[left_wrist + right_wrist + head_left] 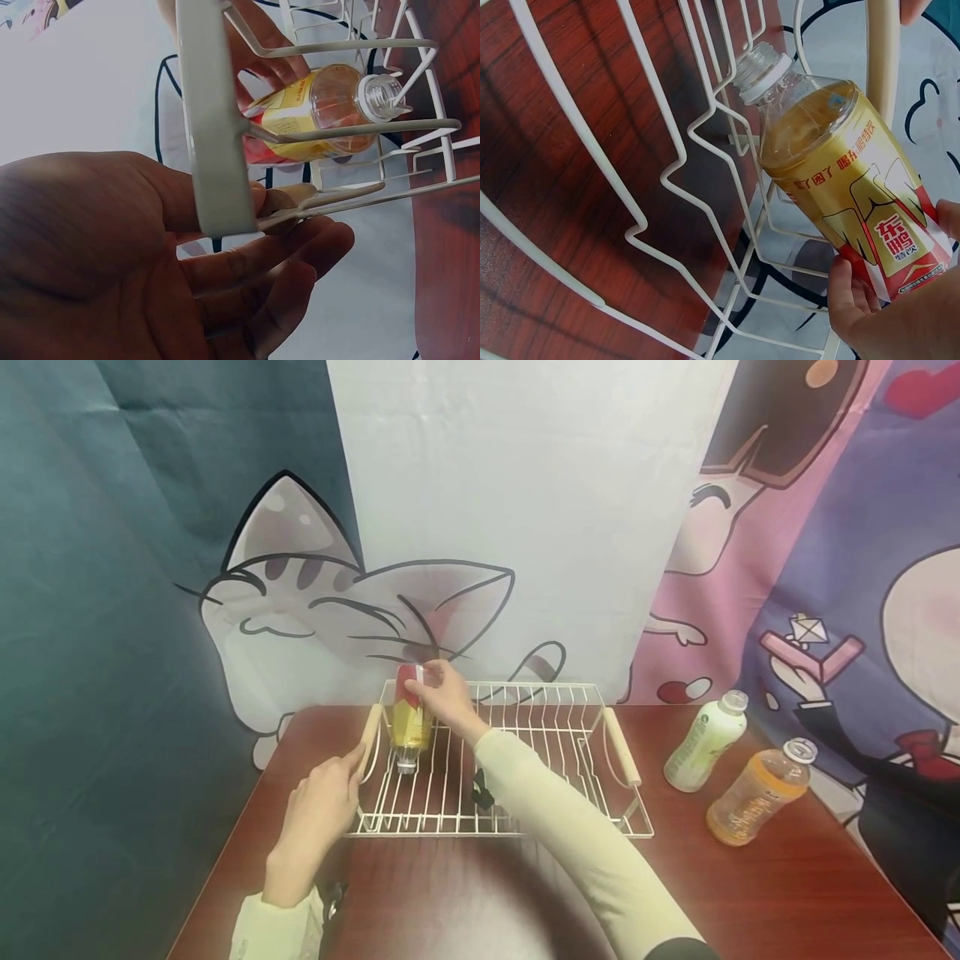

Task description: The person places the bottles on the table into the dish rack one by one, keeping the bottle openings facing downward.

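A white wire dish rack (pixel 495 835) with pale handles stands on the table. My right hand (pixel 452 700) holds a red and yellow drink bottle (pixel 411 727) by its base end, at the left end of the rack. The bottle is upside down and slightly tilted, its uncapped clear neck (pixel 759 73) pointing down among the wires. In the right wrist view, thumb and fingers lie on either side of the red base. My left hand (pixel 318 802) pinches the rack's left handle (pixel 371 731) between thumb and fingers; the left wrist view shows this close up.
Right of the rack, a pale green bottle (pixel 703 743) and an orange-labelled clear bottle (pixel 757 797) stand uncapped on the reddish-brown table (pixel 435 910). The rack's other handle (pixel 620 747) faces them. Behind the table hangs a printed cartoon cloth (pixel 525 485).
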Motion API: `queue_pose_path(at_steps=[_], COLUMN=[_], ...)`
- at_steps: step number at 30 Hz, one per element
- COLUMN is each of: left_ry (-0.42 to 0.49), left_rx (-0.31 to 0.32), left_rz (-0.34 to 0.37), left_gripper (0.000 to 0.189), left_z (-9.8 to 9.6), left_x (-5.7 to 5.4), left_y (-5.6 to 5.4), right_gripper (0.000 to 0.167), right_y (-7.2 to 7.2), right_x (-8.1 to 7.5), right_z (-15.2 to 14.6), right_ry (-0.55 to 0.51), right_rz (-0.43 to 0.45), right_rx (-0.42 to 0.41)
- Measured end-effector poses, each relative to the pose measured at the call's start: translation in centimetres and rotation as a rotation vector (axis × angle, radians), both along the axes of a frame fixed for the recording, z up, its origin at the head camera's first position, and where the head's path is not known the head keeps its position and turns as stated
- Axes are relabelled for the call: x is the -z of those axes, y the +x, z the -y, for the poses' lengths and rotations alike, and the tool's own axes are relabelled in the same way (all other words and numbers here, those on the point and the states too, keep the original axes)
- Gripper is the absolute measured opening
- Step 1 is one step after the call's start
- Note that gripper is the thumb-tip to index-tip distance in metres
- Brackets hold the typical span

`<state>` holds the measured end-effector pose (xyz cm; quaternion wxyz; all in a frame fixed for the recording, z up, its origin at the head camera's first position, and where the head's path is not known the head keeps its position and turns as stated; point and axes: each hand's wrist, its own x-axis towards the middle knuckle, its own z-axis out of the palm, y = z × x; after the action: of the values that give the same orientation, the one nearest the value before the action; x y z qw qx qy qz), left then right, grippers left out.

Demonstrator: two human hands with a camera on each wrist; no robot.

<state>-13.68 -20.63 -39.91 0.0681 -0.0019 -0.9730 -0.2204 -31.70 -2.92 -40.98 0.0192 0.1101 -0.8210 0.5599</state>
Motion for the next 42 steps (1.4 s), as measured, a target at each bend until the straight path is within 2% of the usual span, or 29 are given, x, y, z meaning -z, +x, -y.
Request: queue_pose_path(at_steps=[7, 14, 15, 19, 20, 21, 22, 24, 26, 27, 28, 30, 34, 42], left_ry=[-0.002, -0.009, -0.01, -0.012, -0.012, -0.013, -0.012, -0.011, -0.012, -0.012, -0.012, -0.013, -0.014, -0.014], left_rx=[0.008, 0.005, 0.006, 0.008, 0.008, 0.009, 0.009, 0.007, 0.007, 0.008, 0.007, 0.007, 0.007, 0.007], left_rz=[-0.006, -0.008, -0.01, -0.02, -0.02, -0.02, -0.018, -0.015, -0.015, -0.015, -0.015, -0.015, -0.013, -0.011], left_gripper=[0.051, 0.051, 0.05, 0.049, 0.049, 0.049, 0.049, 0.049, 0.049, 0.049, 0.049, 0.049, 0.05, 0.049], left_z=[0.0, 0.0, 0.0, 0.0, 0.0, -0.1, -0.1, -0.1, -0.1, -0.1, -0.1, 0.0, 0.0, 0.0], left_x=[0.0, 0.1, 0.1, 0.1, 0.0, 0.0, 0.0, 0.0, 0.0, 0.0, 0.0, 0.0, 0.0, 0.0], left_y=[0.0, 0.0, 0.0, 0.0, 0.0, 0.0, 0.0, 0.0, 0.0, 0.0, 0.0, 0.0, 0.0, 0.0], right_gripper=[0.058, 0.064, 0.067, 0.076, 0.078, 0.079, 0.079, 0.08, 0.076, 0.073, 0.073, 0.072, 0.075, 0.076], right_y=[0.2, 0.1, -1.3, -3.6, -3.2, -4.2, -3.1, -2.4, -1.0, -1.2, -0.4, 0.2, 0.3, 0.1], right_x=[-0.3, -0.1, 1.4, 3.4, 3.1, 4.1, 2.9, 2.2, 0.9, 1.1, 0.2, -0.3, -0.4, -0.3], right_z=[0.0, 0.1, 0.1, 0.1, 0.2, 0.1, 0.0, -0.1, 0.0, -0.1, -0.1, 0.0, 0.0, 0.0], right_ry=[0.075, 0.112, 0.115, 0.146, 0.17, 0.165, 0.18, 0.188, 0.2, 0.185, 0.181, 0.184, 0.187, 0.177], right_rz=[-0.047, -0.032, -0.058, -0.057, -0.062, -0.075, -0.044, -0.031, -0.014, -0.009, 0.013, 0.005, 0.0, 0.0], right_rx=[0.026, 0.039, 0.033, 0.013, 0.026, 0.019, 0.022, 0.024, 0.04, 0.034, 0.027, 0.026, 0.008, 0.025])
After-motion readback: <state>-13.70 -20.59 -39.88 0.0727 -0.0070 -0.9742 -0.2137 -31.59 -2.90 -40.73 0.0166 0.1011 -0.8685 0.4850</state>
